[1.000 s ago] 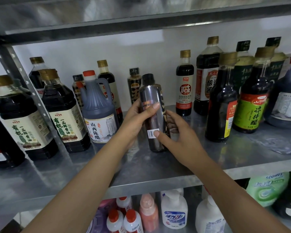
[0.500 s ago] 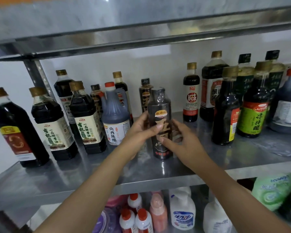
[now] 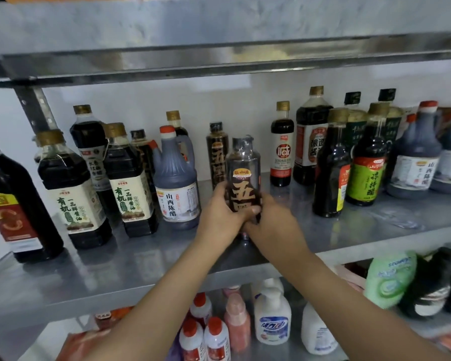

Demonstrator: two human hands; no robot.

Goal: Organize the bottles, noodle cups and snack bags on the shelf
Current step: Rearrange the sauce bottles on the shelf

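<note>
On the steel shelf point(image 3: 141, 259), a big soy bottle point(image 3: 74, 204) reads 有机 一品鲜酱油, and a jug point(image 3: 177, 196) reads 山西陈醋. Mid-shelf, the left hand point(image 3: 220, 217) and right hand point(image 3: 275, 227) both curl round the lower half of an upright dark bottle point(image 3: 242, 173) marked 五. To its right stand a slim bottle point(image 3: 281, 155) marked 减 and a green-labelled vinegar bottle point(image 3: 365, 181).

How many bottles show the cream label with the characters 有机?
2. The left cream-label bottle stands on the middle shelf; the right cream-label bottle stands beside the grey jug. Others may be hidden behind.
</note>
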